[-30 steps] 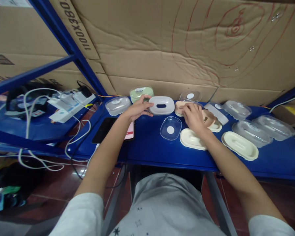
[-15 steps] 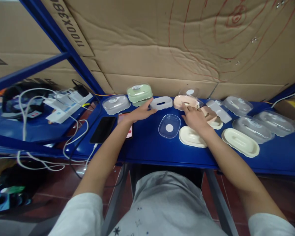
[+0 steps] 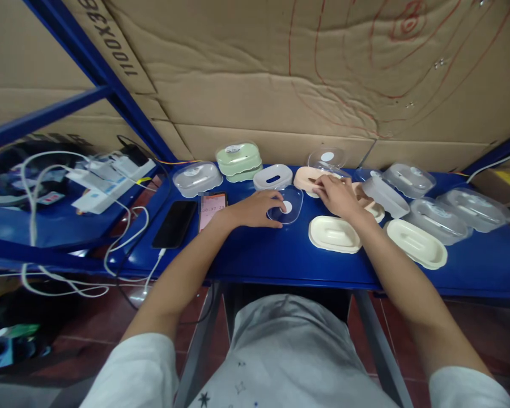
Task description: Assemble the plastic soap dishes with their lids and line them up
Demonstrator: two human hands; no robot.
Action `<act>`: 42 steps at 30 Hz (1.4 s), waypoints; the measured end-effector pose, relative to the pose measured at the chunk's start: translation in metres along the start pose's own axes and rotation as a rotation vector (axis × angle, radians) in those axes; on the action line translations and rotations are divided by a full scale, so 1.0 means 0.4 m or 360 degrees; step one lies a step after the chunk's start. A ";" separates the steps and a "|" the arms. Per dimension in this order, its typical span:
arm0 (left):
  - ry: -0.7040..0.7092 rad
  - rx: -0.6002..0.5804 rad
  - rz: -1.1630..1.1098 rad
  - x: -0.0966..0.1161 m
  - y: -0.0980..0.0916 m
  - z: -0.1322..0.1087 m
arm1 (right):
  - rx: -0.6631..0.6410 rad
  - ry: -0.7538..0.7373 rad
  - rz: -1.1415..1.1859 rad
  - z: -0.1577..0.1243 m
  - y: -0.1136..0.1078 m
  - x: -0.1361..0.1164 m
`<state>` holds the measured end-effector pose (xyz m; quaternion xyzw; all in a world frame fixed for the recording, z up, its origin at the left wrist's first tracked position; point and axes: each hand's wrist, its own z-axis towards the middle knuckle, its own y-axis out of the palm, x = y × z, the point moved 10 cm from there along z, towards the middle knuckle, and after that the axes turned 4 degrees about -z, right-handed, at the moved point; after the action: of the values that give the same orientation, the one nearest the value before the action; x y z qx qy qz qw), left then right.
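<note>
My left hand (image 3: 259,208) curls its fingers and thumb around the left side of a clear plastic lid (image 3: 295,211) with a round white sticker. At the slot of a peach oval box piece (image 3: 305,178), my right hand (image 3: 335,194) has its fingers bent and closed; part of the piece is hidden behind them. A whitish slotted oval box (image 3: 272,177) stands just behind my left hand. In front of my right hand lies a cream oval dish (image 3: 335,234). Brownish pieces (image 3: 362,194) sit partly under my right wrist.
Green lidded boxes (image 3: 238,161) are stacked at the back left, beside a clear cover (image 3: 198,179). More clear covers (image 3: 438,220) and another cream dish (image 3: 416,243) lie at the right. Two phones, one black (image 3: 175,224), and a power strip (image 3: 110,184) with cables are at left.
My left hand has left the whitish slotted box and come forward and right onto the clear lid, which has shifted slightly back. My right hand stays at the peach piece, its fingers now more bunched.
</note>
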<state>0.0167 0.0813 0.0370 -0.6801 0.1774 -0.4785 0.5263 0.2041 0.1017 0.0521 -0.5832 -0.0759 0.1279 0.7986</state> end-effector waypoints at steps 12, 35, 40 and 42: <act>0.0157 0.0090 -0.0195 0.021 -0.042 -0.003 | 0.0411 0.0282 0.0671 -0.008 -0.098 0.081; 0.0066 0.0743 0.0147 -0.028 -0.125 0.004 | -0.0140 -0.0146 -0.0329 -0.024 0.000 -0.010; 0.0244 0.0530 0.0037 0.022 -0.073 0.007 | -0.0235 -0.0314 0.0036 -0.025 0.007 -0.077; 0.0236 0.0410 0.0059 0.026 -0.040 0.014 | -0.0227 -0.0431 0.0245 -0.028 -0.008 -0.117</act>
<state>0.0222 0.0828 0.0562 -0.5664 0.1654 -0.5363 0.6034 0.1626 0.0769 0.0529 -0.6200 -0.1468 0.2602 0.7255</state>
